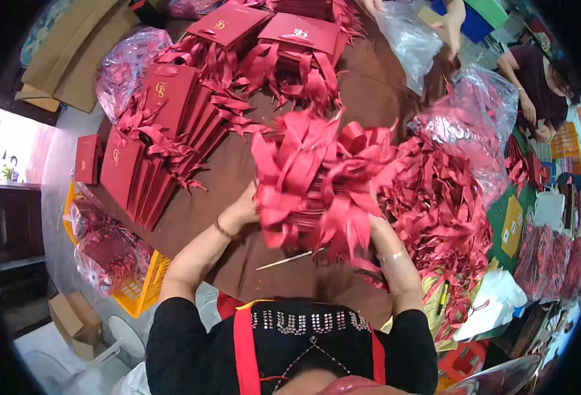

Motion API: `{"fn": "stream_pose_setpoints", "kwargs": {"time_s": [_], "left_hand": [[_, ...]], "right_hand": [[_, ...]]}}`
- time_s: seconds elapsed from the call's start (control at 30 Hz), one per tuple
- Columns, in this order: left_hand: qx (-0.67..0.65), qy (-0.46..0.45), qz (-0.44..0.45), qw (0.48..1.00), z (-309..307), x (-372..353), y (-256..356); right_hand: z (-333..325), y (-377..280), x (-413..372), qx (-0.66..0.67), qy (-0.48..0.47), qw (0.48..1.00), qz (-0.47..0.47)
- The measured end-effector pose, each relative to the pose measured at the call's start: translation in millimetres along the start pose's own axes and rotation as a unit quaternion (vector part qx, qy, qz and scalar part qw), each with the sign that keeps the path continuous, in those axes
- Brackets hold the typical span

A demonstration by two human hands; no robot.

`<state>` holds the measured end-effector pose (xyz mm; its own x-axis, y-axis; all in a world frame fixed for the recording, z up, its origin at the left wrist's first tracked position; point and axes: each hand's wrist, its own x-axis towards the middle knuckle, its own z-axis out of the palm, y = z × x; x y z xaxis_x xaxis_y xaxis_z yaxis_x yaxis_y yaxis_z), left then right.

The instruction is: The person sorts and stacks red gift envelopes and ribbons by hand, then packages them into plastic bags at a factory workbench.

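Between my two hands is a thick stack of red ribboned items (317,184), its ribbons blurred and hanging over every side. My left hand (246,204) is at the stack's left edge, with the fingers mostly hidden behind ribbons. At the right edge, my right hand (377,222) is largely covered by ribbon too. Below the bundle a thin pale stick (290,259) lies on the brown table (231,263). A big heap of loose red ribbons (435,210) lies just right of my right hand.
Red gift bags (123,164) with gold lettering fan out at the left, and more red bags (300,31) are stacked at the back. Plastic-wrapped bundles (136,62) flank the table. A co-worker's hands (448,29) hold clear plastic at the top; another person (534,85) is at right.
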<state>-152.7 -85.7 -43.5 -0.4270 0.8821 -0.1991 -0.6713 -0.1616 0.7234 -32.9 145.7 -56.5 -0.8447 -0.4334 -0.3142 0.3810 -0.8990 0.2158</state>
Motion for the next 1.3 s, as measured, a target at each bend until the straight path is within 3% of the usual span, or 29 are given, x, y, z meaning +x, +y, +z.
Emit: {"fn": "stream_pose_setpoints", "kwargs": {"time_s": [0.03,0.1,0.13,0.17,0.2,0.23,0.27,0.3,0.4,0.5,0.53,0.57,0.67,0.7,0.73,0.77,0.83,0.87,0.9,0.93,0.97,1.03,1.1,1.13,1.23,1.3], "left_hand": [[0.027,0.000,-0.019,0.999,-3.2,3.9,2.4],[0.081,-0.003,-0.056,0.995,-9.3,10.9,6.7],[0.097,-0.027,-0.019,0.995,-13.1,11.9,5.8],[0.111,-0.049,0.019,0.992,-14.0,12.8,6.8],[0.180,-0.061,0.102,0.976,-11.5,9.2,5.4],[0.135,-0.047,0.052,0.988,-13.5,6.8,1.6],[0.087,-0.028,0.003,0.996,-12.7,4.6,-0.2],[0.095,-0.025,0.028,0.995,-10.0,9.2,1.2],[-0.007,-0.013,0.013,1.000,10.1,11.9,19.6],[0.283,-0.080,0.070,0.953,-4.6,21.4,21.2],[0.281,-0.078,0.067,0.954,-4.6,21.3,15.9],[0.168,-0.067,0.081,0.980,-2.7,20.9,9.2],[0.251,-0.061,0.157,0.953,-9.4,21.6,-8.1],[0.075,-0.026,0.107,0.991,-5.5,20.1,-12.9],[-0.104,0.010,0.053,0.993,-1.4,20.7,-14.0],[-0.010,-0.014,0.098,0.995,-8.9,25.6,-17.1],[0.172,-0.037,0.199,0.964,-23.9,35.2,-23.4],[0.015,-0.047,0.119,0.992,-28.3,36.1,-23.2],[-0.182,-0.033,0.039,0.982,-32.6,36.9,-23.0],[-0.347,0.007,-0.027,0.938,-33.5,37.9,-19.8],[-0.070,-0.034,0.101,0.992,-32.7,34.4,-14.0],[0.002,-0.016,0.118,0.993,-35.9,37.5,-19.5],[0.009,0.039,0.099,0.994,-36.9,35.8,-24.8],[0.105,0.030,0.149,0.983,-34.3,37.3,-19.2],[0.381,0.076,0.277,0.879,-17.4,40.2,-0.1],[0.386,0.130,0.254,0.877,-5.1,36.7,12.8]], "right_hand": [[-7.6,4.8,0.3,-0.310,0.102,0.934,-0.148],[-34.8,-4.8,1.6,-0.521,0.077,0.806,-0.272],[-48.1,-9.7,2.2,-0.602,0.086,0.719,-0.336],[-14.1,3.5,-4.5,-0.526,0.083,0.798,-0.281],[-16.0,-0.1,-7.0,-0.703,0.087,0.658,-0.256],[-17.8,-3.6,-9.5,-0.838,0.086,0.481,-0.242],[-29.9,-10.0,-6.3,-0.784,0.074,0.569,-0.237],[-42.2,-16.4,-3.0,-0.721,0.065,0.650,-0.232],[-19.3,-5.6,-6.9,-0.641,0.079,0.690,-0.325],[-12.3,-16.7,-6.3,-0.758,0.165,0.578,-0.254],[-12.2,-21.1,-5.4,-0.793,0.197,0.533,-0.221],[-10.3,-21.4,-6.0,-0.760,0.147,0.591,-0.228],[1.0,-21.7,-8.5,-0.727,0.074,0.650,-0.209],[7.3,-19.4,-10.5,-0.621,0.005,0.752,-0.220],[5.1,-18.8,-2.9,-0.542,-0.045,0.806,-0.233],[2.9,-18.1,4.7,-0.458,-0.097,0.851,-0.238],[-14.5,-18.8,11.8,-0.574,-0.001,0.780,-0.249],[10.4,-12.1,6.2,-0.651,0.100,0.724,-0.206],[35.6,-5.4,0.5,-0.723,0.192,0.649,-0.138],[60.6,1.2,-5.1,-0.773,0.264,0.574,-0.056],[48.8,-2.5,-4.4,-0.828,0.218,0.506,-0.104],[11.6,-14.0,1.9,-0.873,0.172,0.432,-0.145],[-47.8,-27.2,14.8,-0.639,0.137,0.723,-0.224],[-64.7,-35.5,20.5,-0.562,0.114,0.782,-0.244],[-67.0,-60.1,41.3,-0.379,-0.063,0.893,-0.233],[-40.0,-60.6,43.2,-0.322,-0.272,0.889,-0.178]]}}
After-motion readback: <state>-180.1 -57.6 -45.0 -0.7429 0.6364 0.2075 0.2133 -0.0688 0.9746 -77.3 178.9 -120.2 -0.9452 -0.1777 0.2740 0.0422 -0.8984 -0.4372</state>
